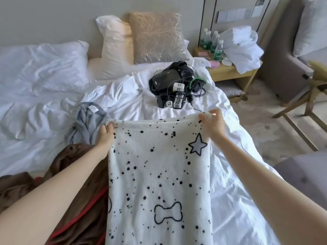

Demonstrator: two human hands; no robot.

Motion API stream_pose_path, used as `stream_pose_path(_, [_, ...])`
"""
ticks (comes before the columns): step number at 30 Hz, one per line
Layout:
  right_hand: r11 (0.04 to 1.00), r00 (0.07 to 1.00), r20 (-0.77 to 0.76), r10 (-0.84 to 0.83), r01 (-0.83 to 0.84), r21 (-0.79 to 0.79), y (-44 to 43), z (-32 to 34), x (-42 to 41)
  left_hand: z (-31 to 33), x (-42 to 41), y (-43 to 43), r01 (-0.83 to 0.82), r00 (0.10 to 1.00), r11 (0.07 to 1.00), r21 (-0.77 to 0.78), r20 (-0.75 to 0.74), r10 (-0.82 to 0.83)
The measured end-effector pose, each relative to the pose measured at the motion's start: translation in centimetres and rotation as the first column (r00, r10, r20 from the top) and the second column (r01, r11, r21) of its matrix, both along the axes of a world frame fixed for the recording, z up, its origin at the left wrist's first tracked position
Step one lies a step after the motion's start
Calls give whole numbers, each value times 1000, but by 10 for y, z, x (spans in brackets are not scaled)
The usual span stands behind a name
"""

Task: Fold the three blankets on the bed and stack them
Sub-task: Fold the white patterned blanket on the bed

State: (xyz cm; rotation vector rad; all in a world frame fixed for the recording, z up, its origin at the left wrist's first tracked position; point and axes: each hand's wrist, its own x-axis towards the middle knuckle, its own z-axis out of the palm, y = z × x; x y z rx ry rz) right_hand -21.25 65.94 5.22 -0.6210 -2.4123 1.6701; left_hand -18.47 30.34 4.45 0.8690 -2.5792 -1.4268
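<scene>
A white blanket with black dots, a star and a bone shape hangs stretched between my hands over the bed. My left hand grips its top left corner. My right hand pinches its top right corner. A grey blanket lies crumpled on the bed just beyond my left hand. A brown blanket with a red edge lies bunched under my left forearm at the lower left.
A black bag with cables and small tagged white boxes lies on the bed ahead. Pillows lean at the headboard. A nightstand holds bottles and white towels. A wooden chair stands on the right.
</scene>
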Motion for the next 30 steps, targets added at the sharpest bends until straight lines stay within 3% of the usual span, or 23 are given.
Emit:
stream_pose_path(4, [991,968,220,121,-132,36,10,-105,1,-95,-14,5,-14,988,960,281,150,-30])
stream_pose_path(7, [985,914,372,160,-173,1,14,-166,24,-140,-4,5,-43,979,957,287,202,-17])
stream_pose_path(12, [993,948,303,100,-73,-97,14,-190,53,-139,7,2,5,996,918,395,82,-41])
stream_pose_path(16, [959,931,342,127,-27,-281,2,-182,101,-124,58,11,46,999,962,268,-26,-41])
stream_pose_path(20, [946,914,381,137,-7,-324,-9,-166,175,-113,149,15,65,997,988,140,-53,-58])
stream_pose_path(23, [950,893,422,154,-16,-313,-12,-155,246,-112,228,12,43,998,984,175,40,-50])
stream_pose_path(25, [959,858,483,173,-36,-280,-13,-150,300,-116,286,15,-19,983,971,238,182,-26])
stream_pose_path(30, [972,779,592,207,-93,-217,-15,-148,452,-119,430,25,-96,819,946,311,565,-102])
